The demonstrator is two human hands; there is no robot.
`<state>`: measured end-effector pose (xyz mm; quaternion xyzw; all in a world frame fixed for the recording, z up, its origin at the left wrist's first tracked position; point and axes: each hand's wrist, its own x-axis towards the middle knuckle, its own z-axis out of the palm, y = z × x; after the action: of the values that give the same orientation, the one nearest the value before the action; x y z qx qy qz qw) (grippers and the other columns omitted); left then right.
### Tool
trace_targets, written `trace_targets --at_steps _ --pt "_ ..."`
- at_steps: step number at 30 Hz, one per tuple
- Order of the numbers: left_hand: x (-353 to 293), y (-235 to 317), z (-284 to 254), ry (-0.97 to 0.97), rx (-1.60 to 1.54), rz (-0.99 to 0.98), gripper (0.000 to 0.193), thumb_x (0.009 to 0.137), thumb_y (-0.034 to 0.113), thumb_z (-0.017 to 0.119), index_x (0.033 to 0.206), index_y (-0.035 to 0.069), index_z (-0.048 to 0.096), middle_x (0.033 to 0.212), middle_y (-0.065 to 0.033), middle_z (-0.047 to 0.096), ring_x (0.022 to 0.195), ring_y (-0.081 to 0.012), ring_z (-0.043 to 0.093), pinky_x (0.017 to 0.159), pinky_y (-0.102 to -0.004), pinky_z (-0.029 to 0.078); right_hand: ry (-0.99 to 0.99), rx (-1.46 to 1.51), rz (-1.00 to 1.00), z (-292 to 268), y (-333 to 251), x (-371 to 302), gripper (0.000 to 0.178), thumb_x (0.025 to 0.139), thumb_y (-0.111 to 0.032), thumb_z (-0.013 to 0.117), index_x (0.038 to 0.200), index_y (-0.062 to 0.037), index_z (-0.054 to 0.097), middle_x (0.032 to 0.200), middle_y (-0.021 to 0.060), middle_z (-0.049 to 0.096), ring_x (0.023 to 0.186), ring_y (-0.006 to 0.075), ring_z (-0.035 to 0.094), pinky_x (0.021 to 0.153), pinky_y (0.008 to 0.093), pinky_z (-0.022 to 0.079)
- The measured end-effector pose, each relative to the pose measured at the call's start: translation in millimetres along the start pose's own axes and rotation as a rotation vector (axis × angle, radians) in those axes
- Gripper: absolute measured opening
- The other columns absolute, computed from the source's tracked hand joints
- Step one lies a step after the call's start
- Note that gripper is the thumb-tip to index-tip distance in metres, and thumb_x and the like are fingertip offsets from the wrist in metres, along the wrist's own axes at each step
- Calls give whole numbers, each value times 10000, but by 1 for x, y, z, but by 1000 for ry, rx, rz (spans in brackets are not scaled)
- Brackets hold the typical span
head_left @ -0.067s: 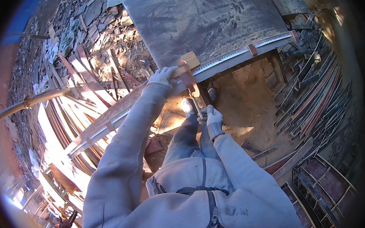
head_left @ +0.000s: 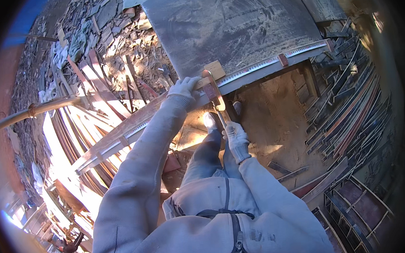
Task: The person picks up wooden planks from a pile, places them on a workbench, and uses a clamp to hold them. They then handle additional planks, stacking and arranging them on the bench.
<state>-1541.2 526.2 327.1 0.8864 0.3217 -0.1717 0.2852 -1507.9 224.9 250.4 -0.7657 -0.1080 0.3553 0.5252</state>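
Nearest was a grey zip-front fabric jacket, sleeves reaching fwd. R hand, in a pale knit glove w/ ribbed cuff, was closed round the near end of a thin silvery metal screw rod, part of a copper-coloured C-shaped metal clamp. Clamp frame sat just fwd & a bit L of R hand, and just R of L hand. L hand, gloved too, lay w/ fingers bent over a long brown wooden rail; couldn't tell how tightly they pressed. Clamp straddled the rail's line at the worktop edge, beside a small tan rectangular wood block. White printed measuring strip ran along that edge, R of the clamp. Beyond: dusty dark-grey flat worktop. Off R, a pile of long thin timber strips; far L, a heap of broken wood scraps.
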Motion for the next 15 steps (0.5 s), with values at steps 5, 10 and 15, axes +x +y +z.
trace_targets --at_steps 5,10,15 --pt "-3 6 -7 -43 5 -35 598 963 205 683 1529 276 506 1421 -72 593 1291 -363 572 1140 -463 470 -90 27 232 6 -14 -16 428 1149 -402 495 1122 -12 668 932 110 770 682 118 687 672 274 576" --pt "0 4 1 -18 11 -19 597 960 205 690 1525 269 508 1424 -70 594 1289 -358 573 1136 -472 471 -150 823 706 -16 -22 -3 467 1152 -435 470 1006 -31 652 872 172 736 464 84 392 458 282 345" --pt "2 -9 12 50 -26 57 608 941 242 716 1517 246 522 1414 -82 600 1285 -363 585 1118 -479 475 -176 1085 1007 -22 -30 7 484 1143 -483 465 1004 -53 638 839 120 688 463 93 364 449 277 282"
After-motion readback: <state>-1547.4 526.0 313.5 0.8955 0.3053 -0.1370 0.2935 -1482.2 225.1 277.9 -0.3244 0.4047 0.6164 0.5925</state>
